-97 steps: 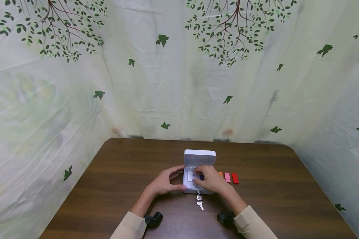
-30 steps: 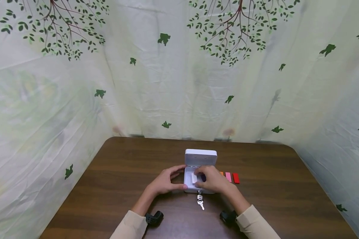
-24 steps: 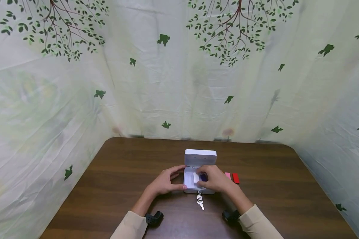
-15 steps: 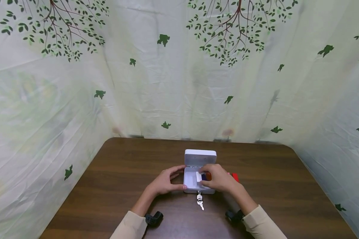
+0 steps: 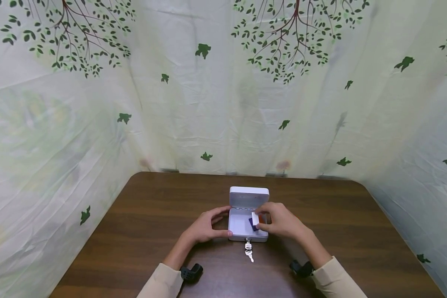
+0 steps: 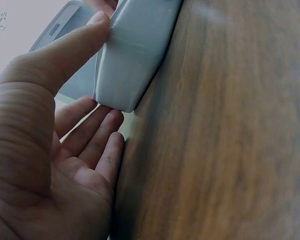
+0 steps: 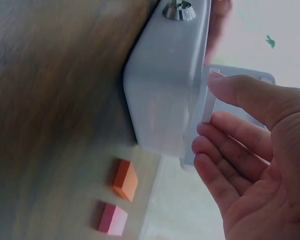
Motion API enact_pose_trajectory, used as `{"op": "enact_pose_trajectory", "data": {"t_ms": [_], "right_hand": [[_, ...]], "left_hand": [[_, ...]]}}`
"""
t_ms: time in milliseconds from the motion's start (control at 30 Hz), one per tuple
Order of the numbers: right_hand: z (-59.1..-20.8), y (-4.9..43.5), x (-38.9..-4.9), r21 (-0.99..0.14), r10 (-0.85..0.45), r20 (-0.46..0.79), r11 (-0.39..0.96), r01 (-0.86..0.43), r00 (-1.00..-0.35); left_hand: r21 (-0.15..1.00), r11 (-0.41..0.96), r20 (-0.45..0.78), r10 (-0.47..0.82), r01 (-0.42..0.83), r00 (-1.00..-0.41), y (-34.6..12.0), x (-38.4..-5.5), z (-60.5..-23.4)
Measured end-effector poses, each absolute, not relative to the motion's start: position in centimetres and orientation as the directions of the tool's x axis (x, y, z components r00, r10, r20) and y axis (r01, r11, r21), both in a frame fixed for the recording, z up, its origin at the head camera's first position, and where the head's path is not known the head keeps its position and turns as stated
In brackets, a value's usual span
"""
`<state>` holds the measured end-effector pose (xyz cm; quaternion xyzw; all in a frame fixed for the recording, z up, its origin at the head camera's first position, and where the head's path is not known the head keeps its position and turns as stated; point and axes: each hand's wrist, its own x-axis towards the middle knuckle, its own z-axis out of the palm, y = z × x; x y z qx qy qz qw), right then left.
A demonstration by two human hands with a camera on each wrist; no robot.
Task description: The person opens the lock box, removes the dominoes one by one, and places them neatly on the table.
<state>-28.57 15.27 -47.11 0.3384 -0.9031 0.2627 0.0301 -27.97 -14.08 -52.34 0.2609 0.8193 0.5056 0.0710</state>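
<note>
The right hand [image 5: 279, 219] pinches a white block [image 5: 255, 219] between thumb and fingertips, over the three o'clock half of a white box [image 5: 239, 226]. The left hand [image 5: 207, 227], thumb and fingers spread well apart, touches the box's nine o'clock side. A navy block [image 5: 252, 227] shows at the white block's eight o'clock. The lid [image 5: 248, 198] stands raised at twelve; keys [image 5: 249, 251] reach out at six. On the desk [image 5: 141, 231], towards three, lie an orange block [image 7: 125, 180] and a pink block [image 7: 113, 220].
</note>
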Motion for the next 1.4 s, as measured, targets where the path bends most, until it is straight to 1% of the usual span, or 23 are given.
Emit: {"op": "enact_pose_trajectory", "data": {"t_ms": [200, 300, 533, 1000, 1167, 1400], "right_hand": [[-46.8, 16.0, -28.6, -0.467, -0.564, 0.189, 0.668, -0.579, -0.804], [-46.7, 16.4, -28.6, -0.461, -0.556, 0.186, 0.678, -0.572, -0.81], [-46.5, 17.5, -28.6, -0.452, -0.562, 0.208, 0.67, -0.589, -0.8], [-46.4, 19.9, -28.4, -0.45, -0.532, 0.235, 0.683, -0.576, -0.813], [-46.5, 20.8, -28.3, -0.466, -0.506, 0.225, 0.695, -0.548, -0.833], [-46.7, 22.0, -28.3, -0.483, -0.456, 0.175, 0.733, -0.479, -0.873]], "left_hand": [[0.879, 0.328, 0.14, 0.513, 0.345, -0.847, -13.9, -26.7, -50.1], [0.882, 0.323, 0.142, 0.514, 0.344, -0.846, -13.9, -26.6, -49.8], [0.878, 0.336, 0.134, 0.515, 0.343, -0.847, -13.9, -26.6, -50.0], [0.878, 0.333, 0.137, 0.514, 0.344, -0.847, -13.9, -26.5, -49.9], [0.877, 0.336, 0.136, 0.513, 0.345, -0.847, -13.9, -26.5, -49.8], [0.879, 0.329, 0.139, 0.516, 0.345, -0.845, -13.9, -26.4, -49.8]]}}
